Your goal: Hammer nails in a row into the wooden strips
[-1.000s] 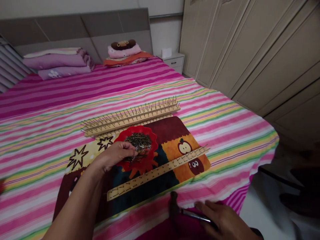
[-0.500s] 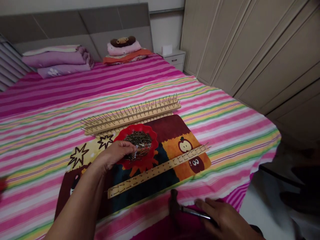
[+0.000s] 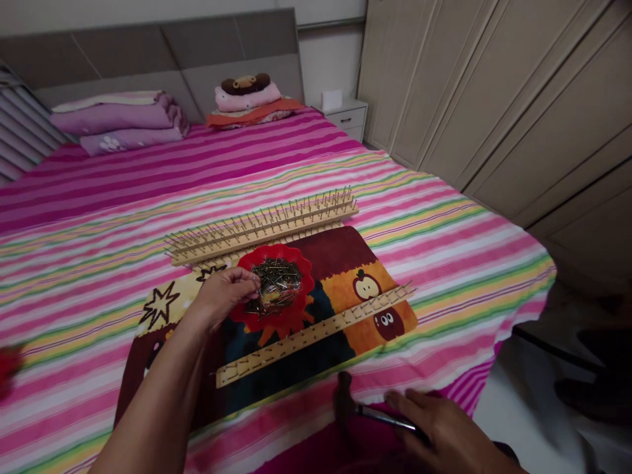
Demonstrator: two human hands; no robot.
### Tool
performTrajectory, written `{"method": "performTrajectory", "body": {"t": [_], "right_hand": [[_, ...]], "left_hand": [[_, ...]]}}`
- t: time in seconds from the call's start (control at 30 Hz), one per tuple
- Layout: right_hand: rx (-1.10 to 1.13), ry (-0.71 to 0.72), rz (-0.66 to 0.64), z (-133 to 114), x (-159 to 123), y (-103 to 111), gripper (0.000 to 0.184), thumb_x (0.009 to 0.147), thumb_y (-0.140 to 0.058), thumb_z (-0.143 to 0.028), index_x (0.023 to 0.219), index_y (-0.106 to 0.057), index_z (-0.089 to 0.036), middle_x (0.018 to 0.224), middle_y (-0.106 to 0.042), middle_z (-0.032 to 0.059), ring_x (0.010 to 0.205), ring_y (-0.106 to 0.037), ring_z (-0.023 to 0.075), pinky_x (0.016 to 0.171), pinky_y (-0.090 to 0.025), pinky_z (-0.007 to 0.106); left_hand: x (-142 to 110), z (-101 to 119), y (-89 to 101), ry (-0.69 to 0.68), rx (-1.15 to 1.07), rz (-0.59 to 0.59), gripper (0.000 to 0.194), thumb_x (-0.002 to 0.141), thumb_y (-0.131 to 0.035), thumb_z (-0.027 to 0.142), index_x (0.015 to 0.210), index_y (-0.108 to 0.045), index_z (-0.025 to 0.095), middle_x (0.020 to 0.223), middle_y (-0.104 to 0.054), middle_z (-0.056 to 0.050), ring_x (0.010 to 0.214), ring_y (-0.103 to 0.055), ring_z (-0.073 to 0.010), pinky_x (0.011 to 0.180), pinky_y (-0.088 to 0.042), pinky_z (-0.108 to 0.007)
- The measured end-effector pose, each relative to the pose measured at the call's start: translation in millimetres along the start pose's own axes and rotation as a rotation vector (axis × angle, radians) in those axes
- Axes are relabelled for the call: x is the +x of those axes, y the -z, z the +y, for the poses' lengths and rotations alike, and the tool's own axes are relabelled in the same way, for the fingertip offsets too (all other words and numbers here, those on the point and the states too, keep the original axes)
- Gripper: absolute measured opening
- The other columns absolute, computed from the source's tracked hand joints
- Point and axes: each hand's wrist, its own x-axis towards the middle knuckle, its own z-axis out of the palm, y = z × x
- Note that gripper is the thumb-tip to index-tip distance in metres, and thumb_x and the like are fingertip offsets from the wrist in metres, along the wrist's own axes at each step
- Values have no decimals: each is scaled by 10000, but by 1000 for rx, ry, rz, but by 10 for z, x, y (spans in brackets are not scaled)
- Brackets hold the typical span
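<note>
Over the left edge of a red scalloped bowl (image 3: 305,304), my left hand (image 3: 222,293) pinches a thin, shiny nail (image 3: 258,285) between thumb and fingertips. A heap of loose nails (image 3: 280,275) fills the bowl. My right hand (image 3: 442,428) is wrapped round the handle of a hammer (image 3: 378,415), whose dark head hangs low at the bed's near edge. Between my hands a pale wooden strip (image 3: 316,333) lies slantwise on a patterned mat (image 3: 320,257), with nails standing in it along its length.
Behind the bowl, wooden strips (image 3: 264,232) bristle with upright nails. Everything rests on a striped bedspread (image 3: 444,243). Folded purple bedding (image 3: 118,115) and a pink pillow stack (image 3: 247,99) sit by the headboard. Wardrobe doors (image 3: 474,85) line the right side.
My left hand has drawn back slightly left and up from the nail heap, with a nail in its fingertips. My right hand and the hammer have barely moved.
</note>
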Motion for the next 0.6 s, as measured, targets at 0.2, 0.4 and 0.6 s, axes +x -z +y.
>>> {"method": "performTrajectory", "body": {"t": [0.2,0.4,0.6], "right_hand": [[-17,4,-6,-11,14,11,388,831,-519,-133,1206,-596,-198,880,-714,70,735,-685,227,650,-507,306],[-36,20,4,24,8,-31,423,799,-517,-107,1207,-598,-185,905,-721,83,763,-698,244,678,-534,337],[-30,39,33,29,14,-34,413,800,-525,-127,1203,-603,-174,871,-727,78,732,-704,240,631,-548,320]], "left_hand": [[11,-77,34,-35,2,32,289,407,-740,352,584,-592,178,554,-627,12,558,-583,-131,567,-465,-244],[-50,-39,50,-126,149,94,280,431,-737,395,551,-615,173,536,-617,7,512,-508,-108,502,-394,-216],[-155,-61,141,-147,80,113,347,431,-793,447,536,-610,170,530,-605,10,489,-484,-83,451,-364,-183]]}}
